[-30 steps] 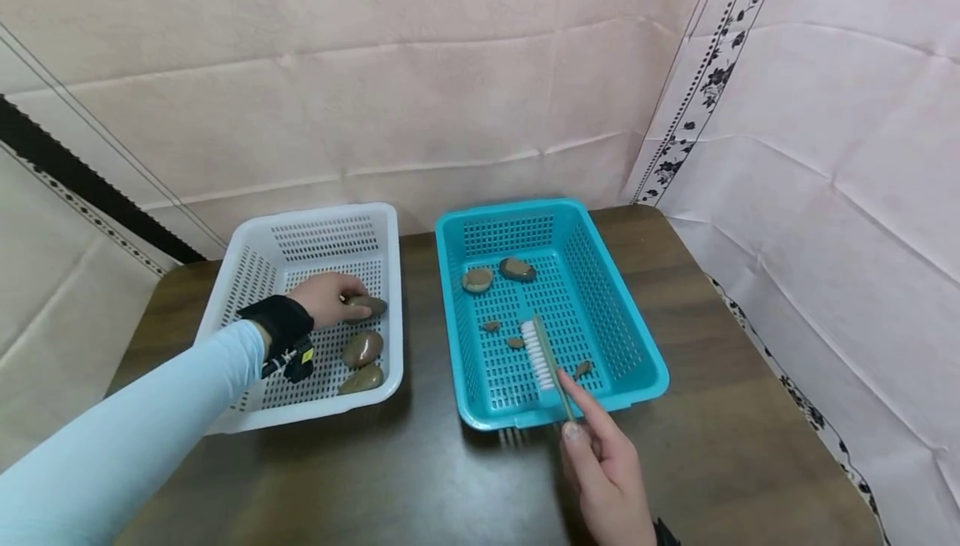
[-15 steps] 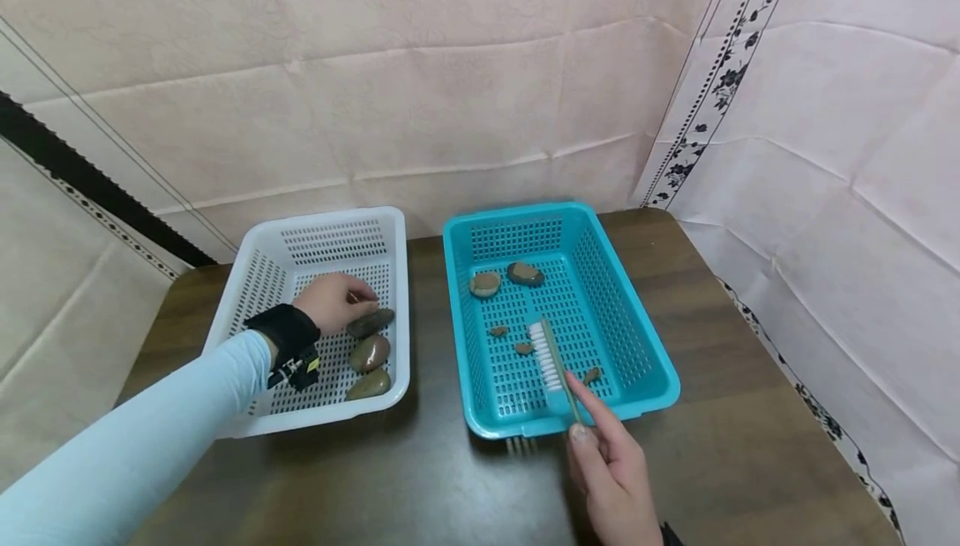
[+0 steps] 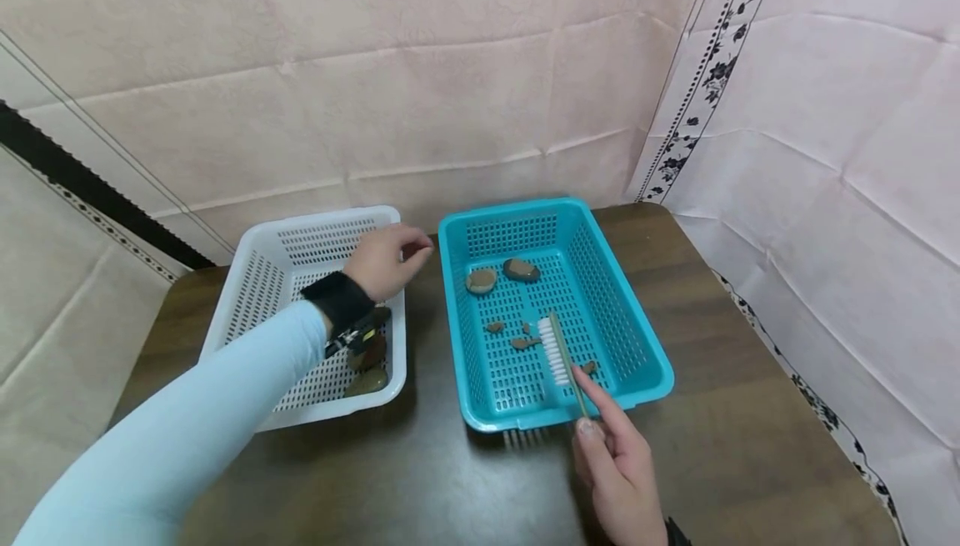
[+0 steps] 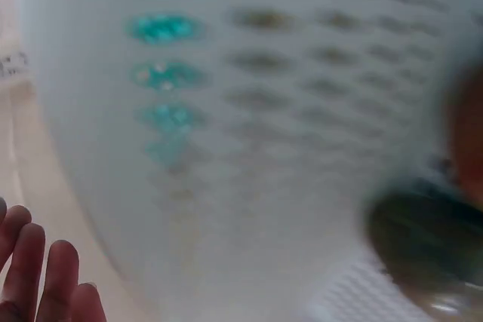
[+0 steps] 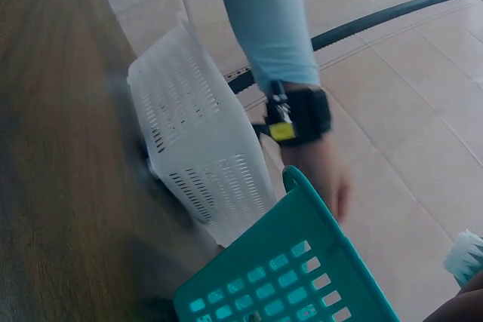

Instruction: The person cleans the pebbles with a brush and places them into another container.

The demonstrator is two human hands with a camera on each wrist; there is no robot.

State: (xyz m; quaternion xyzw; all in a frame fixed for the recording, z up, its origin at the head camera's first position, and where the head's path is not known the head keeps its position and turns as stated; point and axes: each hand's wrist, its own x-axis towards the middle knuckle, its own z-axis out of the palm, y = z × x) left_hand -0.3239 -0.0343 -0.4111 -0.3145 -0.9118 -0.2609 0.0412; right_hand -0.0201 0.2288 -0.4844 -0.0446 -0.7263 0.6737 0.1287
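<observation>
My left hand (image 3: pixel 387 261) hovers over the right rim of the white basket (image 3: pixel 258 279), fingers bent and nothing visible between them. Its fingers also show in the left wrist view. Under that wrist, partly hidden, lie stones (image 3: pixel 367 382) along the basket's right side. My right hand (image 3: pixel 618 471) pinches a brush (image 3: pixel 558 350) by its thin greenish handle, index finger stretched along it. The brush's white bristles point left, over the turquoise basket (image 3: pixel 641 338). In that basket are two larger stones, a round one (image 3: pixel 481 281) and a dark-edged one (image 3: pixel 521 270), plus several small pebbles (image 3: pixel 525 343).
Both baskets stand side by side on a dark wooden table (image 3: pixel 360 479), a narrow gap between them. Pale patterned cloth (image 3: pixel 450 96) hangs behind the table and along its right side. In the right wrist view the turquoise basket's near wall (image 5: pixel 279 284) rises in front.
My left hand let go of a dark stone in the white basket, then rose and moved right to the rim. The right hand keeps holding the brush, nearly still.
</observation>
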